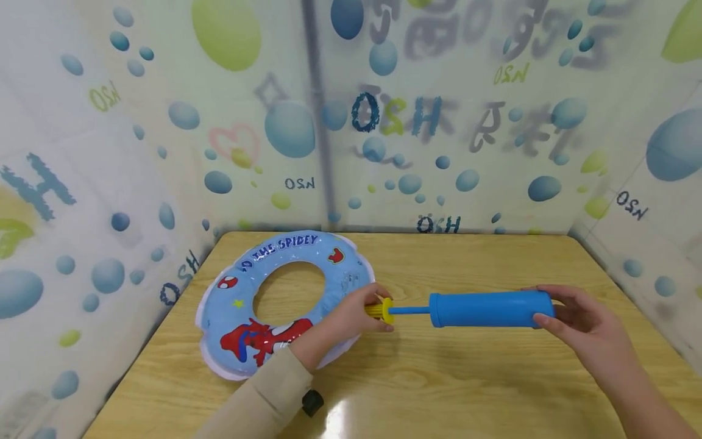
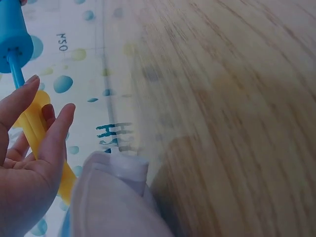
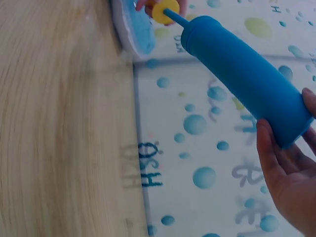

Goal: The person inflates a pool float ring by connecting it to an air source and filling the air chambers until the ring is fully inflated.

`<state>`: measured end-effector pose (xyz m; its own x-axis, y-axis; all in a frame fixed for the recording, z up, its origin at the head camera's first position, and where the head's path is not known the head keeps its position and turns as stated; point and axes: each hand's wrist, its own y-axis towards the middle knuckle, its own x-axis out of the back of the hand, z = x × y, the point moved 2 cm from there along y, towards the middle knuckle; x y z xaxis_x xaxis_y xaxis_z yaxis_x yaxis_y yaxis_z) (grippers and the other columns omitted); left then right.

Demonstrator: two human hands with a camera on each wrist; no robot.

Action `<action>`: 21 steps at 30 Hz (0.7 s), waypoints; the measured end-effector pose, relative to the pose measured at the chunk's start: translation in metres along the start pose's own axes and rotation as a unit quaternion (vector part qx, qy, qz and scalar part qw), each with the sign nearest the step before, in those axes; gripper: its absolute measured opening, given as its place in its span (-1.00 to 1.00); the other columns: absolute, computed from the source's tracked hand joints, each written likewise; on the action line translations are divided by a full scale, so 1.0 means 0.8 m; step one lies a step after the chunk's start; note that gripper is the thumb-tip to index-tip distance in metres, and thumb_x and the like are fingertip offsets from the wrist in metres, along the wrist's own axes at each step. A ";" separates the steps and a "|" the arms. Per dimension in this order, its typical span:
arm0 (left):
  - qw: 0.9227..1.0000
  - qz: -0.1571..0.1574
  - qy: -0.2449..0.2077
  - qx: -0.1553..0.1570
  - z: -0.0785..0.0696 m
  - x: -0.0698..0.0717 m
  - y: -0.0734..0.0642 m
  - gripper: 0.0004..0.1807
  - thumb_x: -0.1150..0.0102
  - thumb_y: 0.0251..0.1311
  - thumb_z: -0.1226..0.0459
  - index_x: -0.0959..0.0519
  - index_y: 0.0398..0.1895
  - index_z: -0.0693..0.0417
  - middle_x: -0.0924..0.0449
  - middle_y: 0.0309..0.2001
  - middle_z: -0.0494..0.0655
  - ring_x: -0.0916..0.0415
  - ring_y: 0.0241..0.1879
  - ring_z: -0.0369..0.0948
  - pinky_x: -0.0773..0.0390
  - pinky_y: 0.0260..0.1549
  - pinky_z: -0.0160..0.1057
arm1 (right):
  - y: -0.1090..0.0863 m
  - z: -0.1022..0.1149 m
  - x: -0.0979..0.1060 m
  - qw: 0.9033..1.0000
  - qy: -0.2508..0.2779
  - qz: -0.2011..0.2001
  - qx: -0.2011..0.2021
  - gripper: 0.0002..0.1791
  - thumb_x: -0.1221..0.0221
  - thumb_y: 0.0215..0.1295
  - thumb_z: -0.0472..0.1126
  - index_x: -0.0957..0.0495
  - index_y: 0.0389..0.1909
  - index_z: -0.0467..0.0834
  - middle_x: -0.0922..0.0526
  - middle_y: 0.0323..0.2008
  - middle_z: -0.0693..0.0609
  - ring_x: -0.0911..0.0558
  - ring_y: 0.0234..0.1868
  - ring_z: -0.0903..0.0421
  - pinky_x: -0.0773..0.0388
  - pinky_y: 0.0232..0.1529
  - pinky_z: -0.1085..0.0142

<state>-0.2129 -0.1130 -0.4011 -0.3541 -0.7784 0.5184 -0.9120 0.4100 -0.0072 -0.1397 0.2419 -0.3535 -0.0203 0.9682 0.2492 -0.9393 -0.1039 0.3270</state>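
Held level above the table is a hand air pump with a blue barrel (image 1: 490, 309) and a thin blue rod (image 1: 411, 310), partly drawn out. My left hand (image 1: 353, 314) grips its yellow handle (image 1: 387, 311), fingers on both sides, as the left wrist view also shows. At the barrel's other end, my right hand (image 1: 598, 338) holds it between thumb and fingers; in the right wrist view the barrel (image 3: 242, 74) slants across. An inflated blue swim ring (image 1: 219, 311) with a red cartoon figure lies left of the pump, partly covered by my left forearm.
The wooden table (image 1: 439, 384) carries the ring under the pump's level. A curtain (image 1: 466, 201) printed with bubbles and lettering stands behind it and along both sides. A dark strap piece (image 1: 312, 403) sits at my left sleeve (image 1: 274, 390).
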 end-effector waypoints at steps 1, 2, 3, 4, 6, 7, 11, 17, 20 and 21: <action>1.000 0.000 0.002 -0.001 0.000 0.001 0.000 -0.50 -0.50 -0.01 0.35 -0.49 0.01 0.06 -0.61 -0.14 -0.09 -0.48 -0.21 -0.18 -0.49 -0.17 -0.25 | -0.001 -0.001 0.006 1.000 0.000 0.001 0.004 -0.53 -0.15 0.30 -0.51 -0.42 0.24 -0.29 -0.62 0.05 0.21 -0.62 -0.03 0.32 -0.60 -0.24 0.43; 1.000 0.000 0.004 -0.001 0.000 0.001 0.000 -0.50 -0.50 -0.02 0.34 -0.50 0.01 0.06 -0.61 -0.13 -0.09 -0.49 -0.20 -0.18 -0.49 -0.15 -0.24 | -0.002 -0.001 0.011 1.000 -0.006 0.001 0.008 -0.52 -0.14 0.30 -0.52 -0.41 0.24 -0.29 -0.61 0.06 0.21 -0.61 -0.02 0.32 -0.59 -0.23 0.44; 1.000 0.000 0.005 -0.002 0.000 0.002 0.000 -0.50 -0.50 -0.01 0.34 -0.50 0.02 0.06 -0.61 -0.12 -0.08 -0.49 -0.19 -0.18 -0.49 -0.15 -0.24 | -0.003 -0.002 0.016 1.000 -0.015 0.002 0.014 -0.51 -0.14 0.29 -0.54 -0.40 0.25 -0.30 -0.61 0.07 0.20 -0.61 -0.02 0.32 -0.59 -0.23 0.45; 1.000 0.000 0.007 -0.004 0.000 0.002 -0.001 -0.50 -0.50 -0.01 0.33 -0.50 0.01 0.06 -0.61 -0.12 -0.08 -0.49 -0.18 -0.18 -0.49 -0.14 -0.24 | -0.004 -0.003 0.021 0.999 -0.031 0.001 0.017 -0.50 -0.14 0.29 -0.54 -0.40 0.26 -0.30 -0.60 0.08 0.20 -0.60 -0.02 0.33 -0.59 -0.24 0.45; 1.000 0.001 0.009 -0.007 0.001 0.003 -0.001 -0.50 -0.50 -0.02 0.33 -0.51 0.01 0.06 -0.62 -0.12 -0.08 -0.50 -0.17 -0.18 -0.48 -0.14 -0.24 | -0.007 -0.005 0.030 0.999 -0.049 0.000 0.024 -0.50 -0.13 0.29 -0.55 -0.39 0.26 -0.30 -0.59 0.09 0.21 -0.59 -0.01 0.35 -0.58 -0.24 0.47; 1.000 0.000 0.011 -0.010 0.003 0.003 -0.001 -0.51 -0.50 -0.02 0.33 -0.51 0.00 0.07 -0.62 -0.12 -0.08 -0.50 -0.18 -0.18 -0.49 -0.15 -0.25 | -0.007 -0.005 0.034 0.999 -0.047 -0.001 0.026 -0.49 -0.12 0.29 -0.56 -0.39 0.26 -0.30 -0.58 0.09 0.21 -0.59 -0.01 0.35 -0.57 -0.24 0.47; 1.000 -0.003 0.013 -0.020 0.008 0.006 -0.003 -0.53 -0.50 -0.02 0.34 -0.51 -0.03 0.07 -0.63 -0.12 -0.08 -0.51 -0.18 -0.18 -0.49 -0.15 -0.25 | -0.010 -0.009 0.050 0.998 -0.050 -0.006 0.027 -0.49 -0.11 0.29 -0.58 -0.39 0.26 -0.30 -0.56 0.10 0.23 -0.57 0.00 0.39 -0.56 -0.25 0.50; 1.000 -0.002 0.022 -0.020 0.013 0.011 -0.006 -0.54 -0.50 -0.02 0.34 -0.52 -0.04 0.07 -0.64 -0.10 -0.08 -0.52 -0.16 -0.17 -0.50 -0.13 -0.22 | -0.011 -0.013 0.073 0.993 -0.115 0.018 0.009 -0.47 -0.13 0.28 -0.57 -0.42 0.25 -0.20 -0.51 0.09 0.32 -0.62 -0.14 0.35 -0.60 -0.37 0.41; 0.999 0.001 0.020 -0.028 0.013 0.011 -0.007 -0.55 -0.50 -0.02 0.36 -0.52 -0.05 0.08 -0.64 -0.11 -0.08 -0.52 -0.17 -0.18 -0.51 -0.16 -0.24 | -0.011 -0.014 0.081 0.991 -0.123 0.052 0.006 -0.47 -0.12 0.26 -0.59 -0.43 0.23 -0.22 -0.50 0.07 0.31 -0.67 -0.22 0.24 -0.62 -0.41 0.31; 0.999 0.002 0.020 -0.031 0.013 0.011 -0.007 -0.55 -0.50 -0.03 0.37 -0.52 -0.05 0.09 -0.64 -0.12 -0.08 -0.52 -0.16 -0.18 -0.51 -0.16 -0.25 | -0.010 -0.015 0.083 0.989 -0.135 0.058 -0.002 -0.49 -0.14 0.26 -0.58 -0.44 0.22 -0.20 -0.49 0.05 0.32 -0.67 -0.22 0.25 -0.63 -0.42 0.30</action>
<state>-0.2132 -0.1271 -0.4049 -0.3481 -0.7576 0.5521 -0.8954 0.4431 0.0435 -0.1376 0.3093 -0.3505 -0.0362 0.8542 0.5186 -0.9376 -0.2086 0.2781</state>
